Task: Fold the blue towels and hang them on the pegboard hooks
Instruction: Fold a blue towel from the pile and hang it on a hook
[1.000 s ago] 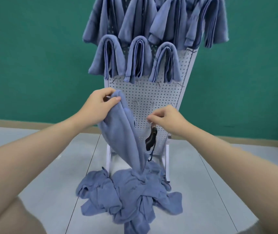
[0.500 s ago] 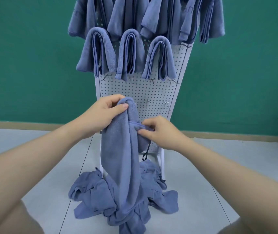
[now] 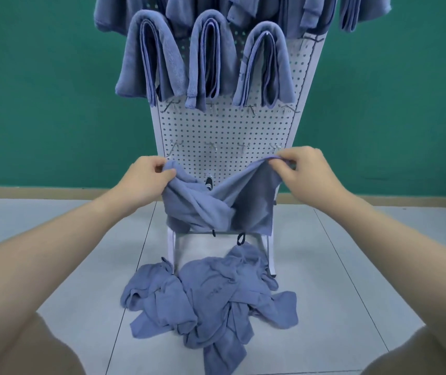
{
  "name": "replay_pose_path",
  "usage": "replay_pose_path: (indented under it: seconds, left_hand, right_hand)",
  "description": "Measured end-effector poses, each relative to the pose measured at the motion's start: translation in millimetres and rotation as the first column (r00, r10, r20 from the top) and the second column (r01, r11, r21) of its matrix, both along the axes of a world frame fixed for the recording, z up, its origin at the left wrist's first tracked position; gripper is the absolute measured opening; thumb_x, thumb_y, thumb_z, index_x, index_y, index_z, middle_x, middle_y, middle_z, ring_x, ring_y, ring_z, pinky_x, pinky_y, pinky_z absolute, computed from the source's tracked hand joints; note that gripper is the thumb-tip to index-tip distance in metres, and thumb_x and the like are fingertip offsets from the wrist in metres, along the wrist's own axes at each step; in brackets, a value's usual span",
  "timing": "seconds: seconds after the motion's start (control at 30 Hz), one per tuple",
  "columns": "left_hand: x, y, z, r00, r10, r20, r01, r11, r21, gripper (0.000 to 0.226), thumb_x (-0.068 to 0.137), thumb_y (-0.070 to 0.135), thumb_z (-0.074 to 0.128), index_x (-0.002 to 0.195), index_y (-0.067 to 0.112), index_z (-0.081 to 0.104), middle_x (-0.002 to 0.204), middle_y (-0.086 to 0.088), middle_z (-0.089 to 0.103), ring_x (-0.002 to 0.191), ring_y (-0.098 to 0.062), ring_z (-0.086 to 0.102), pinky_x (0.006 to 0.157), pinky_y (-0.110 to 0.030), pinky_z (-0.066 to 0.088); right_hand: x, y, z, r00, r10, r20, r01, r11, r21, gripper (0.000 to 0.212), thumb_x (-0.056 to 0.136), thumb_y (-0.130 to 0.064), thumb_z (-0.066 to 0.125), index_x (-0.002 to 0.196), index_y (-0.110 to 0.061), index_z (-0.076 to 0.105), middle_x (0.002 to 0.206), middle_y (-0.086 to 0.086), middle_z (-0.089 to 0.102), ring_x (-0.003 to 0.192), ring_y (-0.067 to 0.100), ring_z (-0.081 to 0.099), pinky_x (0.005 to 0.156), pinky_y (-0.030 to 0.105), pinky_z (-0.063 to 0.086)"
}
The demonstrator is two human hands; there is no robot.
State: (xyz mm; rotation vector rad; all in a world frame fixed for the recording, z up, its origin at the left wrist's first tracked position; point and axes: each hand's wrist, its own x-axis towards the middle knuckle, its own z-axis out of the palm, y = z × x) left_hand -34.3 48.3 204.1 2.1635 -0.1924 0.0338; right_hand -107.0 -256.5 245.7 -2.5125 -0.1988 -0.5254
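Both hands (image 3: 146, 180) (image 3: 305, 174) now apart — towel (image 3: 216, 207) stretched wide, lifted off pile (image 3: 211, 296).

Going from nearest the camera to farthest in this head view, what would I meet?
Pile of loose towels on the floor → held towel stretched between left hand and right hand → pegboard with folded towels → green wall.

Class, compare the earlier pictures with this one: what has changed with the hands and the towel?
The right hand took hold of the towel and pulled right; the left hand kept its grip, spreading it open, clear of the floor pile. Hung towels unchanged.
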Motion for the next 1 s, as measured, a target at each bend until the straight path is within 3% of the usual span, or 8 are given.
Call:
replay_pose_path:
  seconds: [0.07, 0.13, 0.33, 0.5, 0.6, 0.7, 0.83, 1.0]
  left_hand:
    - [0.3, 0.1, -3.9, 0.993, 0.070, 0.100, -0.092, 0.968, 0.234, 0.013, 0.096, 0.023, 0.062, 0.092, 0.010, 0.064, 0.088, -0.006, 0.069, 0.076, -0.026, 0.059, 0.067, -0.035, 0.049]
    - [-3.4, -4.1, -3.2, 0.976, 0.098, 0.192, -0.157, 0.934, 0.320, 0.002, 0.094, 0.020, 0.060, 0.095, 0.019, 0.060, 0.094, -0.002, 0.068, 0.082, -0.029, 0.062, 0.071, -0.040, 0.053]
    - [-22.9, -40.7, -0.3, 0.970, -0.185, 0.158, 0.164, 0.977, 0.135, 0.030, 0.093, 0.018, 0.072, 0.118, 0.026, 0.058, 0.120, 0.010, 0.063, 0.111, -0.012, 0.062, 0.096, -0.030, 0.048]
    - [-40.9, -64.5, -1.9, 0.859, -0.510, -0.035, 0.498, 0.850, -0.170, 0.047, 0.098, 0.011, 0.069, 0.142, 0.020, 0.055, 0.134, 0.010, 0.067, 0.122, -0.003, 0.062, 0.105, -0.020, 0.048]
    - [-42.8, -69.6, -6.8, 0.866, -0.496, -0.071, 0.475, 0.858, -0.193, 0.039, 0.097, 0.010, 0.070, 0.133, 0.020, 0.061, 0.122, 0.009, 0.073, 0.112, -0.004, 0.068, 0.099, -0.021, 0.052]
    - [-37.4, -65.8, -9.2, 0.867, -0.486, -0.114, 0.471, 0.872, -0.137, 0.021, 0.095, 0.017, 0.074, 0.115, 0.014, 0.072, 0.112, 0.000, 0.078, 0.104, -0.013, 0.073, 0.098, -0.035, 0.057]
    - [-36.7, -57.7, -5.6, 0.831, -0.518, -0.203, 0.523, 0.852, -0.029, 0.039, 0.083, 0.047, 0.081, 0.108, 0.018, 0.077, 0.110, 0.000, 0.078, 0.109, -0.023, 0.073, 0.102, -0.048, 0.055]
    - [-37.8, -53.2, -0.6, 0.848, -0.498, -0.181, 0.493, 0.867, -0.072, 0.023, 0.093, 0.034, 0.076, 0.106, 0.016, 0.078, 0.106, 0.003, 0.080, 0.103, -0.017, 0.074, 0.093, -0.032, 0.059]
  right_hand:
    - [-0.2, 4.5, 8.2, 0.999, -0.003, 0.035, 0.000, 0.996, 0.088, 0.044, 0.102, -0.018, 0.055, 0.064, -0.015, 0.032, 0.058, -0.003, 0.027, 0.055, 0.011, 0.022, 0.051, 0.026, 0.019]
    - [0.2, 9.9, 16.2, 0.998, -0.008, 0.056, -0.002, 0.984, 0.180, 0.044, 0.103, -0.016, 0.052, 0.066, -0.019, 0.029, 0.062, -0.004, 0.026, 0.055, 0.008, 0.021, 0.051, 0.026, 0.019]
    - [0.3, 31.8, 22.3, 0.995, 0.066, 0.072, -0.082, 0.963, 0.255, 0.041, 0.105, -0.013, 0.050, 0.068, -0.016, 0.032, 0.063, -0.005, 0.030, 0.055, 0.006, 0.027, 0.054, 0.021, 0.027]
    - [-0.1, 43.9, 15.4, 0.988, 0.156, 0.012, -0.154, 0.955, 0.252, 0.039, 0.104, -0.014, 0.052, 0.069, -0.018, 0.037, 0.065, -0.004, 0.033, 0.058, 0.008, 0.029, 0.054, 0.023, 0.026]
    - [-0.3, 45.5, 14.2, 0.984, 0.178, -0.007, -0.170, 0.950, 0.263, 0.033, 0.106, -0.017, 0.051, 0.075, -0.006, 0.044, 0.070, 0.002, 0.035, 0.062, 0.011, 0.031, 0.056, 0.026, 0.027]
    - [0.8, 43.6, 15.4, 0.987, 0.160, -0.021, -0.142, 0.925, 0.352, 0.037, 0.107, -0.020, 0.050, 0.085, 0.010, 0.047, 0.076, 0.007, 0.038, 0.068, 0.015, 0.034, 0.059, 0.029, 0.027]
    - [5.4, 40.3, 12.7, 0.986, 0.157, -0.063, -0.112, 0.886, 0.450, 0.044, 0.104, -0.032, 0.050, 0.095, 0.010, 0.054, 0.083, 0.006, 0.048, 0.077, 0.017, 0.044, 0.072, 0.034, 0.035]
    - [3.0, 37.9, 7.8, 0.977, 0.188, -0.098, -0.121, 0.873, 0.472, 0.032, 0.107, -0.033, 0.055, 0.100, -0.005, 0.069, 0.094, 0.022, 0.069, 0.083, 0.016, 0.059, 0.078, 0.036, 0.050]
